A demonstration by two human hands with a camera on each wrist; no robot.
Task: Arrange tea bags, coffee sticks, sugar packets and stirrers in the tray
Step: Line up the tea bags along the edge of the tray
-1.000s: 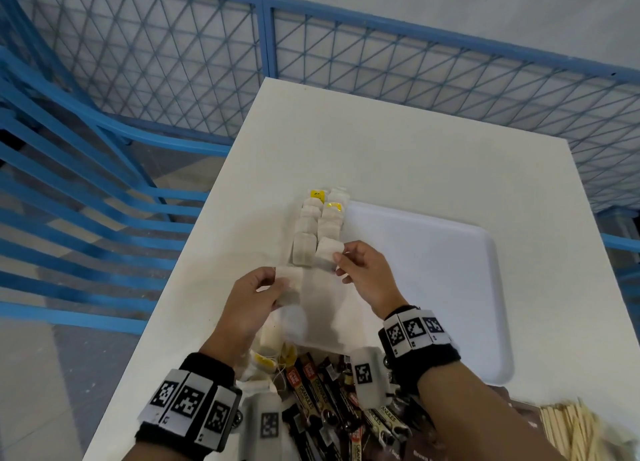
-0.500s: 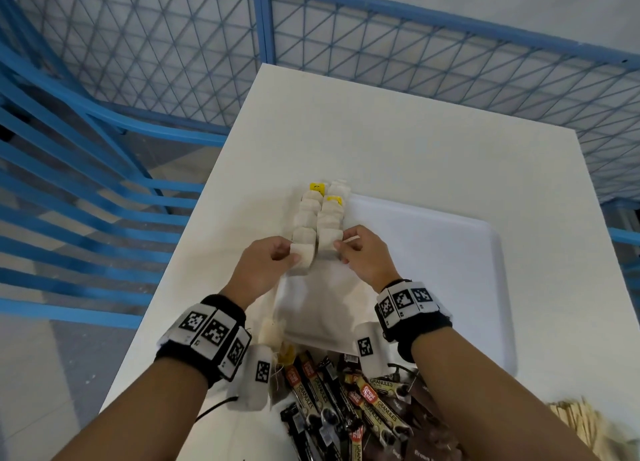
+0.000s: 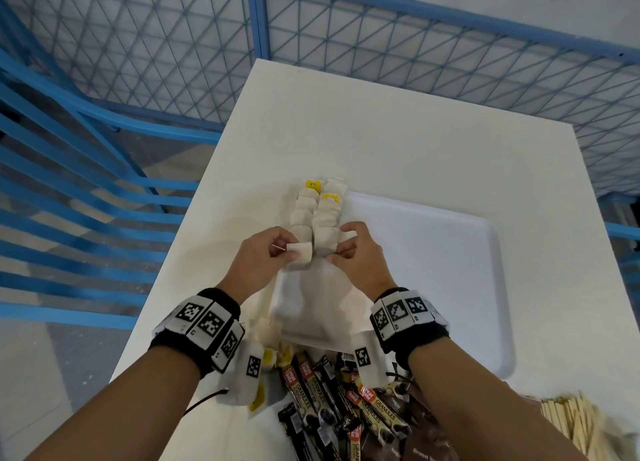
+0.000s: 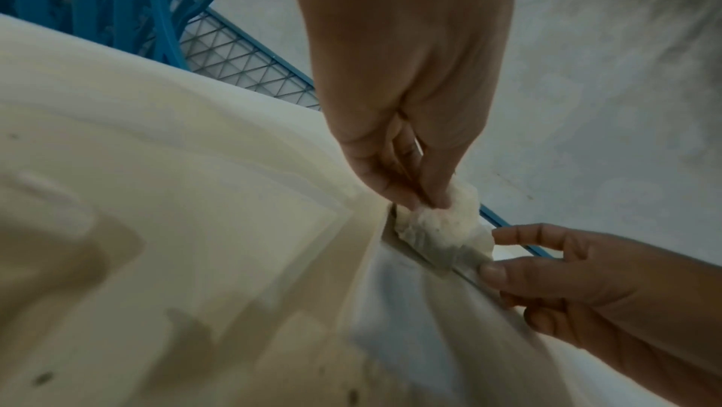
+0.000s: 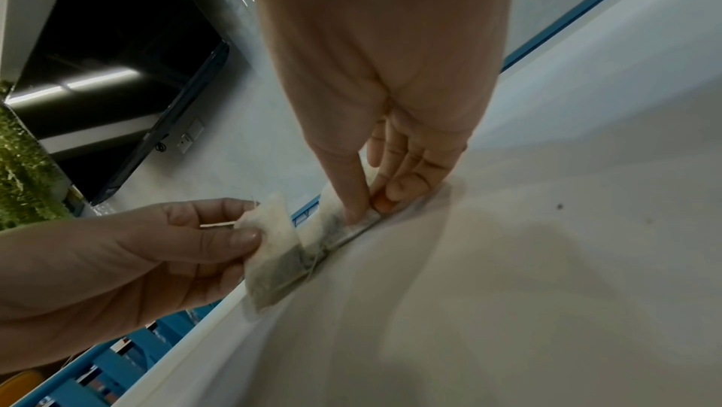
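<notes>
Two rows of white tea bags (image 3: pixel 317 211) run along the left edge of the white tray (image 3: pixel 433 252). My left hand (image 3: pixel 287 251) pinches a tea bag (image 3: pixel 300 257) at the near end of the left row. My right hand (image 3: pixel 341 244) pinches another tea bag (image 3: pixel 325 240) at the near end of the right row. In the left wrist view the left fingers hold a tea bag (image 4: pixel 441 222) by its top. In the right wrist view the right fingers (image 5: pixel 355 197) press their tea bag (image 5: pixel 332 219) down onto the tray, while the left hand's tea bag (image 5: pixel 273 247) stands tilted.
Black coffee sticks (image 3: pixel 346 408) lie heaped at the table's near edge, with brown sugar packets (image 3: pixel 422 436) beside them and wooden stirrers (image 3: pixel 581 422) at the near right. Loose tea bags (image 3: pixel 266 336) lie under my left wrist. Blue mesh fencing (image 3: pixel 415 45) surrounds the table.
Both hands have moved forward from the tray's near left corner to the near ends of the two rows. Each still holds its tea bag, now lowered against the row.
</notes>
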